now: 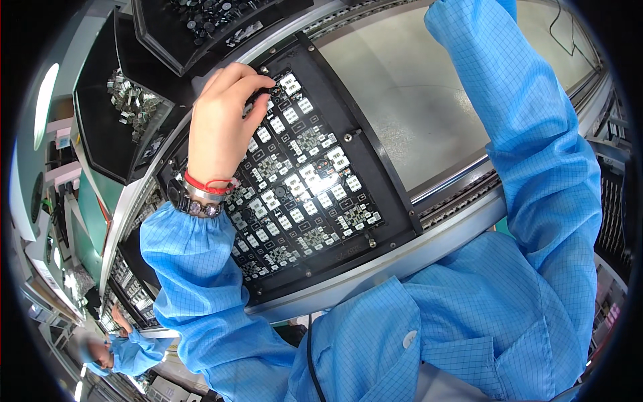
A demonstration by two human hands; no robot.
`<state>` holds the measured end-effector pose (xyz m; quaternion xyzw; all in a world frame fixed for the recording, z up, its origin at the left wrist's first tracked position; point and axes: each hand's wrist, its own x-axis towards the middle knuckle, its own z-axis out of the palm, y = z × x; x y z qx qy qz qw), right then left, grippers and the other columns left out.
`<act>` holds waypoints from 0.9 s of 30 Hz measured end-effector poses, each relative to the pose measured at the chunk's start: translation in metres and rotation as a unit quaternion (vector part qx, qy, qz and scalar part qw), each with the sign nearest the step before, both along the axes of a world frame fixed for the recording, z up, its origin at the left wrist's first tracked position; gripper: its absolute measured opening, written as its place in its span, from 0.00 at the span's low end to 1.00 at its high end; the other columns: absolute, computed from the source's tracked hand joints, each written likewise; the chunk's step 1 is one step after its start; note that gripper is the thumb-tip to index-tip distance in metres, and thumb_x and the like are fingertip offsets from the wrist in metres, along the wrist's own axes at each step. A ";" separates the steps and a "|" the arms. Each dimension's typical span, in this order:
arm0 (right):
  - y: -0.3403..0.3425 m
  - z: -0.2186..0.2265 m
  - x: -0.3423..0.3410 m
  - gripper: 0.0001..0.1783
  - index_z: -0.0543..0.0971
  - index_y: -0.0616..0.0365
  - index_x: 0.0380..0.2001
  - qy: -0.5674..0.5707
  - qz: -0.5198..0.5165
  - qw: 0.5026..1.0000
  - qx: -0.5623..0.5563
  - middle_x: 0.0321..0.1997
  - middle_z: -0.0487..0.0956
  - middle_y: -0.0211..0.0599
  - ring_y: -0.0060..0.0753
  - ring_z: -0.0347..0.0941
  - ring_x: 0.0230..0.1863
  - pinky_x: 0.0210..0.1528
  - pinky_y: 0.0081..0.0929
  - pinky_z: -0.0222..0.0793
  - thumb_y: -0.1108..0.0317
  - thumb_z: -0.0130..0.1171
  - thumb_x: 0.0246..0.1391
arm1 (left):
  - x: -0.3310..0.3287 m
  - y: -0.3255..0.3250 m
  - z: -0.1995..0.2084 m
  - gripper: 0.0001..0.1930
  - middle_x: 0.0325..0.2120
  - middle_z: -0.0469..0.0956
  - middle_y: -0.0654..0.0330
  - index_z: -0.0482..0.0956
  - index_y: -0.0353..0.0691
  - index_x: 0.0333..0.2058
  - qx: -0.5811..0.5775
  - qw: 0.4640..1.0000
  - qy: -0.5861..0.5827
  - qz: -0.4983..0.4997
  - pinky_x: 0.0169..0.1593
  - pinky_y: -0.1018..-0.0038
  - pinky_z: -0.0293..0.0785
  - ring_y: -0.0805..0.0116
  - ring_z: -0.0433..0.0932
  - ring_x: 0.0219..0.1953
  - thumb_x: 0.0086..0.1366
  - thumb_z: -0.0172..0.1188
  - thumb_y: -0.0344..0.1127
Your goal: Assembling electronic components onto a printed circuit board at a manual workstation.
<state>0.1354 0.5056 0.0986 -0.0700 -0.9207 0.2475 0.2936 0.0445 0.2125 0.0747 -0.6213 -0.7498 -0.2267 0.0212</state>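
Observation:
A circuit board panel [295, 141], crowded with white connectors and small chips, lies in a black carrier frame [388, 201]. My left hand [231, 100] is over the far left part of the panel. Its thumb and fingers pinch a small black part [269, 92] at a far corner of the board, beside a white connector [289, 84]. The fingers partly cover the part, so its exact kind is unclear. On that wrist are a red cord, a metal bangle and a watch. My right arm's blue sleeve [529, 114] reaches forward on the right; its hand lies beyond the top edge.
A black bin [157, 40] at the top holds round black parts; another bin [94, 134] on the left holds small silvery parts. Conveyor rails [462, 187] border the carrier, with a pale plate [408, 87] to its right. A co-worker in blue [134, 352] works at the lower left.

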 end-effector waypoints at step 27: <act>-0.065 0.016 0.057 0.15 0.70 0.62 0.42 -0.050 0.230 0.923 -0.303 0.30 0.79 0.33 0.21 0.76 0.33 0.37 0.19 0.75 0.81 0.57 0.51 | -0.008 0.022 0.038 0.06 0.30 0.75 0.60 0.79 0.39 0.29 0.109 0.983 0.143 -0.026 0.35 0.67 0.72 0.57 0.74 0.33 0.50 0.63 0.24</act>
